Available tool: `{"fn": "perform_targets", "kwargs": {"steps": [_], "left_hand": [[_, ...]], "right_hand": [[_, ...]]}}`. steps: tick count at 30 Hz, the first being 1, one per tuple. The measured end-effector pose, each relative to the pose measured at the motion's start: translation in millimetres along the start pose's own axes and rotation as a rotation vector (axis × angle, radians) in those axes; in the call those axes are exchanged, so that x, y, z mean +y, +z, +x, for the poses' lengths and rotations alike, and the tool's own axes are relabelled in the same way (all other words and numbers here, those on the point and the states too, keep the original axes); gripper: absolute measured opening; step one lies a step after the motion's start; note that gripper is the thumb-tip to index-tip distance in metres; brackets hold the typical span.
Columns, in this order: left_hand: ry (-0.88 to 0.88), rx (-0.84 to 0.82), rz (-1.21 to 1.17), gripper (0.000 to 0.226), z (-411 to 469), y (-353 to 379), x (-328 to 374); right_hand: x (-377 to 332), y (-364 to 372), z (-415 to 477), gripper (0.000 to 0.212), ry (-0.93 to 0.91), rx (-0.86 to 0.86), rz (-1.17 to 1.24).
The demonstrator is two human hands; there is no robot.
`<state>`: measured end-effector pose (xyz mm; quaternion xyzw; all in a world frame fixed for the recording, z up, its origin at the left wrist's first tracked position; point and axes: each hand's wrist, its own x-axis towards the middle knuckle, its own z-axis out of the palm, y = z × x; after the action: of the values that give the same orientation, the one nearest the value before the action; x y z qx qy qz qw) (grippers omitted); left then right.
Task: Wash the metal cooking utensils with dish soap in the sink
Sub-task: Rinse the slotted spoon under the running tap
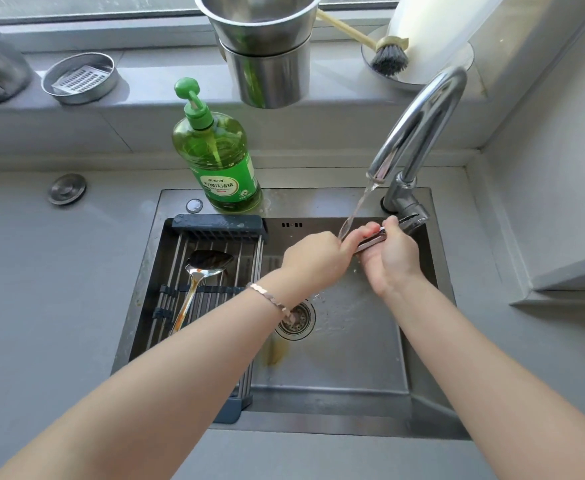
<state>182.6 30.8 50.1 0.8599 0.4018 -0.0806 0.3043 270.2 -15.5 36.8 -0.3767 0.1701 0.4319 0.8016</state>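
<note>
Rack across left part of sink, ladle lying on it, bowl toward back. Soap bottle on back ledge, just behind rack. Faucet back right. Under spout: left hand, right hand, utensil gripped between. Drain below left wrist. Stacked cups on sill behind bottle, brush to their right.

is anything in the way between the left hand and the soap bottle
Nothing visible does. Open air lies between the left hand and the soap bottle; the dark end of the drying rack sits just in front of the bottle's base, lower than the pump.
</note>
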Motion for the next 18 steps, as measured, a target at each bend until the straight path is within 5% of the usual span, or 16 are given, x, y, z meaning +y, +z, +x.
{"fn": "perform_targets", "kwargs": {"steps": [5,10,14,18], "left_hand": [[-0.083,-0.255,-0.563,0.063,-10,2,-16],[-0.269,-0.428,-1.02,0.034,-36,29,-58],[-0.383,-0.329,-0.893,0.025,-47,40,-77],[-0.565,-0.193,-0.855,0.024,-46,45,-91]], "right_hand": [[9,-9,-5,0.02,0.054,-0.145,-0.119],[42,-14,-16,0.02,0.121,-0.262,-0.747],[68,-29,-8,0.011,0.062,-0.18,-1.21],[72,-73,16,0.032,0.26,0.053,-1.192]]}}
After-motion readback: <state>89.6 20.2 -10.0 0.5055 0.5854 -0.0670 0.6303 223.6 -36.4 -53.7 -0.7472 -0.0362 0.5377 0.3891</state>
